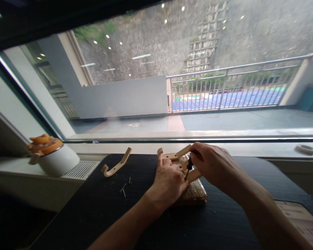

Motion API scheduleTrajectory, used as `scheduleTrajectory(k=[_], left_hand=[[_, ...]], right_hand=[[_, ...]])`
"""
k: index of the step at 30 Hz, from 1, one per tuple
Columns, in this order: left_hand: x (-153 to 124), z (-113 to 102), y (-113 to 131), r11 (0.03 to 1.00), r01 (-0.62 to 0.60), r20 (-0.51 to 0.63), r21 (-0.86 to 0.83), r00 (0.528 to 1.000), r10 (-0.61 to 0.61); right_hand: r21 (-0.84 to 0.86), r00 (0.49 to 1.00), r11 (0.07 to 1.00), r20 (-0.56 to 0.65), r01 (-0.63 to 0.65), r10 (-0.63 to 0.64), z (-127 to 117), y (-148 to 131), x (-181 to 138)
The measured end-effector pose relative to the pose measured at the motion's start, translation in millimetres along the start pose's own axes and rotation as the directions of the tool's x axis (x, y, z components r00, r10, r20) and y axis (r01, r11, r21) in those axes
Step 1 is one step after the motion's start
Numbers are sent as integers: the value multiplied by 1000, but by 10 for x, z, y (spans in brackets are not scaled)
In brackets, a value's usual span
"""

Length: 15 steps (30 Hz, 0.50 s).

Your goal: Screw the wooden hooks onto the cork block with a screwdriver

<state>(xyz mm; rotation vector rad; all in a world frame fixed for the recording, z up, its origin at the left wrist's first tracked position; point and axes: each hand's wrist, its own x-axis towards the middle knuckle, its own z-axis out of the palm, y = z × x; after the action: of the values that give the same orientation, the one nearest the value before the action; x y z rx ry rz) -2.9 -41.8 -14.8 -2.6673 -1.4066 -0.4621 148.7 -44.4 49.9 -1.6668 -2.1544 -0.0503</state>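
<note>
My right hand (202, 158) is closed round the dark handle of a screwdriver (190, 164), which points down at a pale wooden hook. My left hand (168, 178) is closed over the curved wooden hooks (169, 157), pressing them down; its fingertips are partly hidden. These hooks have dark screw holes and lie across a brown, ridged block (197, 192) with a shiny, wrapped-looking surface. The screwdriver's tip is close to my left thumb, and I cannot tell whether it sits in a screw. Left of my hands lies a separate wooden hook (117, 166), with several loose screws (123, 189) nearer me.
The work rests on a black table (94, 215) with rounded corners. Behind it runs a white windowsill (250, 149) below a large window. A white pot with an orange animal-shaped top (58, 158) stands at left. A tape roll (304, 149) and a flat screen-like device (299, 218) are at right.
</note>
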Motion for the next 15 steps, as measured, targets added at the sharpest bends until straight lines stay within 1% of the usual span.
scheduleTrajectory(k=[3,6,10,13,15], left_hand=[[-4,4,-1,1000,-2,-4,9,1000,2],[-9,3,3,1000,3,-5,15,1000,-2],[-6,-3,7,1000,28,20,7,999,-28],[0,-4,8,999,32,30,2,999,-32],[3,-5,8,1000,25,20,-3,999,-25]], right_hand=[[9,1000,1000,-23,20,-19,24,2,-4],[97,994,989,-23,110,-109,49,-10,-20],[191,978,961,16,200,-207,40,-44,-44],[218,969,947,28,234,-246,23,-43,-53],[209,966,945,7,251,-258,21,-19,-52]])
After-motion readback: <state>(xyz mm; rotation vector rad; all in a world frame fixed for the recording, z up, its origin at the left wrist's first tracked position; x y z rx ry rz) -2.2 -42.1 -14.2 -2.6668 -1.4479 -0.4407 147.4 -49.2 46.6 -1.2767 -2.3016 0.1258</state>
